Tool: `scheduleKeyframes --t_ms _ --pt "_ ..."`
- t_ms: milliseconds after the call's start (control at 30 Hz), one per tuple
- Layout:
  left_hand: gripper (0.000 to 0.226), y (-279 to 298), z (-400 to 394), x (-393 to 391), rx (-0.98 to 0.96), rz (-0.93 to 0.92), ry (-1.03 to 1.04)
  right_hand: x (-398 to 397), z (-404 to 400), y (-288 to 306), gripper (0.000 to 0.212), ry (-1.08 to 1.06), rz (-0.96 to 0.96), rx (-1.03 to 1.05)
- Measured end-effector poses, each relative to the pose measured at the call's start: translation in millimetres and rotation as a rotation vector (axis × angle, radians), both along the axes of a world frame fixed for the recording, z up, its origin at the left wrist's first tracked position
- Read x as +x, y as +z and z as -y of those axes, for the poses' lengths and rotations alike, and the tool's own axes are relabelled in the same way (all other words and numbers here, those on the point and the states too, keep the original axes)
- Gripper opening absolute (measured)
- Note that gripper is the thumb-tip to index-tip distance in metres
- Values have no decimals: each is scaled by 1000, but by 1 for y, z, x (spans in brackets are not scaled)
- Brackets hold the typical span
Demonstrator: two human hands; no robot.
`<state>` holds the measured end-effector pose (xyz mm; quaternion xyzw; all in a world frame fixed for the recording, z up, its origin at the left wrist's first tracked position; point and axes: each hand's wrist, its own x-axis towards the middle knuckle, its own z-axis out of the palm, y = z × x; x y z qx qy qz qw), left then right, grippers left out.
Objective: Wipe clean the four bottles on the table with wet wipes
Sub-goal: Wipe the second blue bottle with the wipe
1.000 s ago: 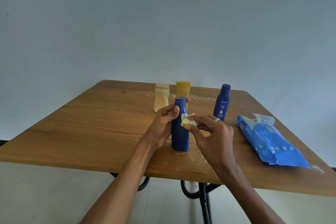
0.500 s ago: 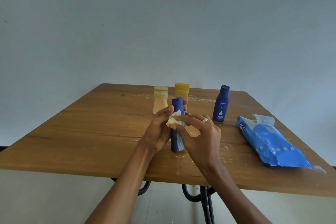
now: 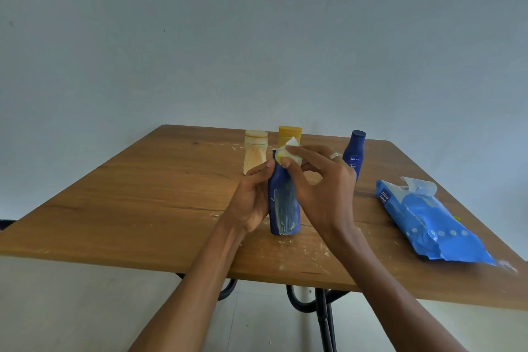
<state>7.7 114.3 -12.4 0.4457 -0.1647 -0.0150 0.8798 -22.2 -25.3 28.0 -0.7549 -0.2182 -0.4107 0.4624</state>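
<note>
A dark blue bottle (image 3: pixel 284 206) with pale smears on its side stands near the table's front edge. My left hand (image 3: pixel 251 197) grips it from the left. My right hand (image 3: pixel 317 180) pinches a crumpled, yellow-stained wet wipe (image 3: pixel 288 153) against the bottle's top, which the wipe hides. Behind stand a cream bottle (image 3: pixel 255 154), a yellow bottle (image 3: pixel 290 134) partly hidden by the wipe, and a second blue bottle (image 3: pixel 354 153) with a white label at the right.
A blue pack of wet wipes (image 3: pixel 428 223) lies open at the right of the wooden table (image 3: pixel 143 194), a wipe sticking out of its top. White crumbs and smears dot the tabletop near the front edge. A plain wall stands behind.
My right hand has moved the wipe up the blue bottle from its upper side to its top. My left hand keeps its grip on the bottle.
</note>
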Motion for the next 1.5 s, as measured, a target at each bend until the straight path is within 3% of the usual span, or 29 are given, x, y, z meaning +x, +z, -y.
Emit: scheduleKeyframes --t_ms 133,333,600,767,1033,1267,1367,1500 --pt "32 1 -1 -4 4 19 -18 -3 1 -10 22 48 112 -243" --pt "33 2 1 -3 40 -9 -19 5 9 -6 18 -24 -97 79" --pt "31 2 2 0 51 -19 -16 1 26 -23 17 -16 -103 -69" --pt "40 0 2 4 29 -22 -44 -8 37 -50 13 99 -185 -159" --pt "34 0 1 3 39 -23 -34 -4 25 -32 10 81 -126 17" --pt "36 -1 0 4 17 -45 -34 3 19 -27 14 106 -243 149" --pt "35 2 0 3 8 -34 -36 -2 29 -40 6 160 -314 104" --pt "30 2 1 2 -12 -34 -23 -9 47 -62 7 148 -449 -119"
